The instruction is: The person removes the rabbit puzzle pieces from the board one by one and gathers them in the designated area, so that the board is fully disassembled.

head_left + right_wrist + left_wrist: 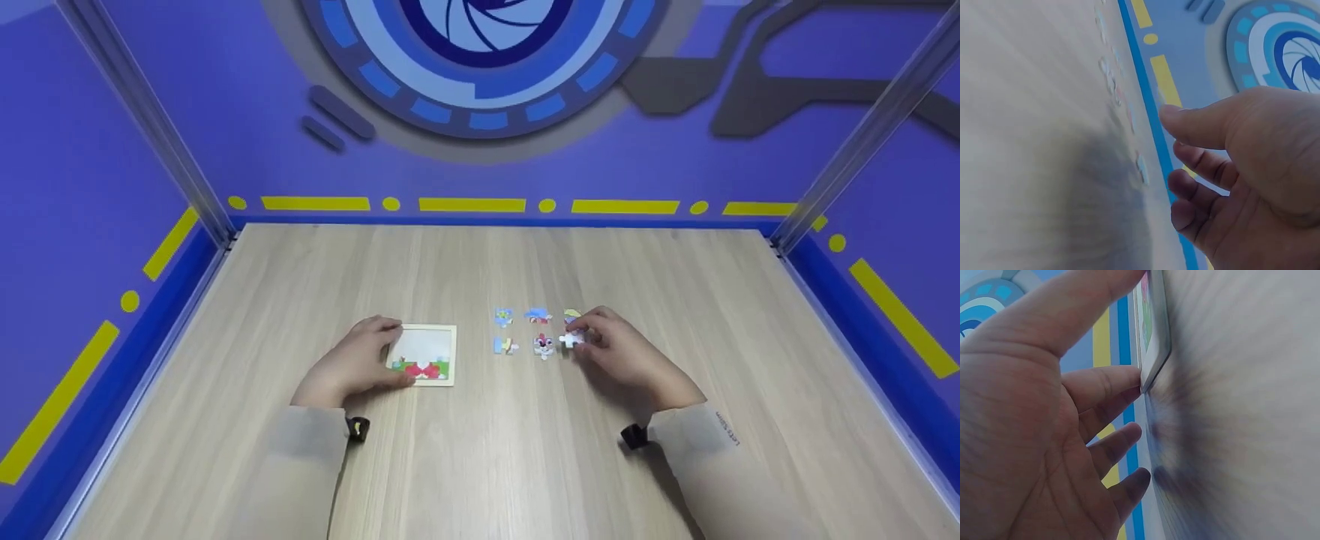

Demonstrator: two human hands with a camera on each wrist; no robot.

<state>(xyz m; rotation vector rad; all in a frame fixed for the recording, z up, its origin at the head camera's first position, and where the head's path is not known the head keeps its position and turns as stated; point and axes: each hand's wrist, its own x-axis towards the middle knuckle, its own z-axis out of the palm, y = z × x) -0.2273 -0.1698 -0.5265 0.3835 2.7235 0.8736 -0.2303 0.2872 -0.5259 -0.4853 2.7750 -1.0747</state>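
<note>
A small square puzzle tray (455, 352) with a pale rim lies left of the middle. Green and red pieces (424, 370) line its bottom side; the rest of its inside shows white. My left hand (356, 360) grips the tray's left part, thumb at the near edge and a forefinger at the far edge. To the right, my right hand (626, 349) hovers over the rightmost jigsaw pieces, fingers loosely bent. Below its fingertips lies a white piece (570, 340), and a yellowish piece (571, 314) is partly covered. No piece shows between the fingers in the right wrist view.
More loose jigsaw pieces lie in two rows: a blue-green one (503, 316), a blue-red one (538, 315), a blue-yellow one (505, 346) and one with a face (543, 345). Blue panels (487, 180) wall the wooden table (480, 465) at the back and sides.
</note>
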